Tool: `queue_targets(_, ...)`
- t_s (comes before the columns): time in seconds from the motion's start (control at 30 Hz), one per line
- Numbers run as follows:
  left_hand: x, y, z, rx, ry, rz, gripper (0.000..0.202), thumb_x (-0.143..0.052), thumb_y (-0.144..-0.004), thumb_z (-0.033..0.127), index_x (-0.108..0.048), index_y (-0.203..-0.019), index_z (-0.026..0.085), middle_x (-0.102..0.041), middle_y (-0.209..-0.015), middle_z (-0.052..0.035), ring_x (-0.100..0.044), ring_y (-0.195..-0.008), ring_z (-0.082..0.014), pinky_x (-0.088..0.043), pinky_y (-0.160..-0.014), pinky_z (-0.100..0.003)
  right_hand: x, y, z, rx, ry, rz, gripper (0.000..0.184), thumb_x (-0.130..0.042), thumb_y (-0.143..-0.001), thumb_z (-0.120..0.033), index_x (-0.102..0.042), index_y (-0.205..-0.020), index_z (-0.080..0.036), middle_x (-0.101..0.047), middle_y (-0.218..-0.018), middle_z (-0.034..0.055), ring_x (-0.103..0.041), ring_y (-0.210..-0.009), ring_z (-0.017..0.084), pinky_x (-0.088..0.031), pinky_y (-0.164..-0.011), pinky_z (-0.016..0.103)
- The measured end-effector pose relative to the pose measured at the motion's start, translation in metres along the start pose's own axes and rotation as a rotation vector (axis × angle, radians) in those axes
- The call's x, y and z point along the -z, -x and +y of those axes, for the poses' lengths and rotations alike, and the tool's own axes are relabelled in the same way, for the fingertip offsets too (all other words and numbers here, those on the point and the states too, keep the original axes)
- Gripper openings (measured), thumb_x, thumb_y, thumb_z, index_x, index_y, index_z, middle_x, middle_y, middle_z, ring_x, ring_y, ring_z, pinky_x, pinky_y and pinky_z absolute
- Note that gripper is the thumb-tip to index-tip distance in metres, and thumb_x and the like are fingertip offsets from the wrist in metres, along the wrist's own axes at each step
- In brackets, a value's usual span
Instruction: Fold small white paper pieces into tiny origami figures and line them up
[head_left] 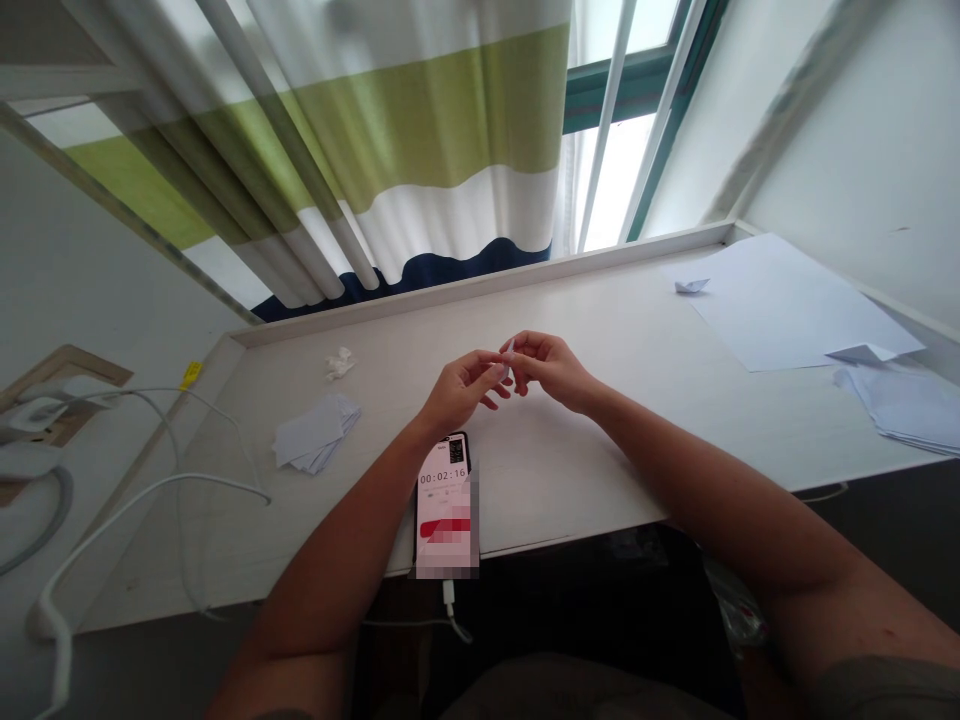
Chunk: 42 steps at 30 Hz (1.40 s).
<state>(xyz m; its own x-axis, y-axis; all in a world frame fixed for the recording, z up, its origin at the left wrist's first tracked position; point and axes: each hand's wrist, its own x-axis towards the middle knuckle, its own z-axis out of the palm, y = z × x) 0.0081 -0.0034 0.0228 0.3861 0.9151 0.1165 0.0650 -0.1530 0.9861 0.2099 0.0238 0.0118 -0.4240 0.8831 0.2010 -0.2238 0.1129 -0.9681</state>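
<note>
Both my hands meet above the middle of the white desk (570, 470). My left hand (463, 388) and my right hand (550, 369) pinch a small folded piece of white paper (509, 349) between their fingertips; only its tip shows. A phone (445, 505) with a running timer lies on the desk just under my left wrist, its cable hanging off the front edge.
A stack of small paper squares (313, 433) and a crumpled paper scrap (339, 363) lie to the left. Large white sheets (780, 300), a small folded paper piece (691, 286) and more sheets (904, 402) are at the right. White cables (142, 495) run along the left. A striped curtain (390, 150) hangs behind.
</note>
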Motion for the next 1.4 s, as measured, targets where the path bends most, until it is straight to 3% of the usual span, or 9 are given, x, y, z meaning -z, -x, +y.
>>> queue_targets(0.13, 0.000, -0.001, -0.002, 0.009, 0.057, 0.013, 0.050, -0.083, -0.092, 0.056, -0.070, -0.118, 0.016, -0.080, -0.094, -0.0083, -0.079, -0.081, -0.0198, -0.062, -0.062, -0.027, -0.001, 0.001, -0.003, -0.010, -0.014, -0.015, 0.038, -0.087, -0.089, -0.050, -0.072, -0.104, -0.017, -0.073, -0.076, -0.0008, -0.062, -0.056, 0.010, -0.057, -0.056, 0.027)
queue_targets(0.53, 0.001, -0.001, -0.001, 0.012, 0.095, -0.005, 0.053, -0.091, -0.082, 0.052, -0.068, -0.117, 0.019, -0.080, -0.090, -0.0051, -0.078, -0.082, -0.0190, -0.061, -0.062, -0.026, 0.000, 0.003, -0.006, 0.052, 0.013, -0.067, 0.045, -0.088, -0.089, -0.056, -0.073, -0.110, -0.019, -0.072, -0.080, -0.0014, -0.064, -0.061, 0.011, -0.057, -0.060, 0.028)
queue_targets(0.8, -0.001, -0.001, 0.000, 0.063, 0.052, 0.048, 0.033, -0.073, -0.095, 0.041, -0.072, -0.117, 0.016, -0.080, -0.093, -0.0077, -0.077, -0.080, -0.0190, -0.063, -0.063, -0.028, 0.007, 0.000, -0.004, 0.111, 0.134, 0.002, 0.029, -0.078, -0.096, -0.049, -0.084, -0.102, -0.021, -0.072, -0.099, 0.0046, -0.064, -0.073, 0.013, -0.059, -0.070, 0.032)
queue_targets(0.9, -0.002, -0.002, -0.003, 0.043, -0.048, 0.105, 0.030, -0.071, -0.093, 0.039, -0.075, -0.112, 0.016, -0.078, -0.091, -0.0066, -0.075, -0.081, -0.0187, -0.061, -0.061, -0.026, 0.008, -0.002, 0.002, 0.138, 0.245, 0.037, 0.028, -0.077, -0.095, -0.047, -0.084, -0.100, -0.020, -0.072, -0.099, 0.0057, -0.063, -0.075, 0.015, -0.057, -0.065, 0.032)
queue_targets(1.07, 0.000, -0.003, -0.005, -0.010, -0.064, 0.165, 0.029, -0.078, -0.087, 0.044, -0.077, -0.092, 0.016, -0.080, -0.099, -0.0081, -0.074, -0.090, -0.0204, -0.064, -0.066, -0.028, 0.006, -0.002, 0.007, 0.109, 0.259, 0.048, 0.035, -0.082, -0.091, -0.051, -0.080, -0.102, -0.018, -0.074, -0.084, 0.0041, -0.063, -0.069, 0.015, -0.054, -0.062, 0.031)
queue_targets(1.23, 0.001, -0.001, -0.001, 0.099, 0.051, 0.117, 0.032, -0.084, -0.085, 0.045, -0.078, -0.094, 0.015, -0.082, -0.093, -0.0090, -0.078, -0.089, -0.0223, -0.065, -0.069, -0.030, 0.004, -0.001, 0.006, 0.096, 0.211, 0.034, 0.039, -0.087, -0.087, -0.054, -0.078, -0.097, -0.018, -0.078, -0.084, 0.0050, -0.068, -0.071, 0.016, -0.057, -0.066, 0.031)
queue_targets(1.4, 0.002, 0.000, -0.002, 0.057, -0.051, 0.105, 0.044, -0.087, -0.084, 0.057, -0.081, -0.098, 0.016, -0.083, -0.093, -0.0096, -0.078, -0.085, -0.0207, -0.061, -0.068, -0.029, 0.002, 0.001, 0.004, 0.085, 0.262, 0.035, 0.040, -0.086, -0.087, -0.058, -0.080, -0.093, -0.019, -0.081, -0.090, 0.0073, -0.075, -0.080, 0.021, -0.061, -0.075, 0.036)
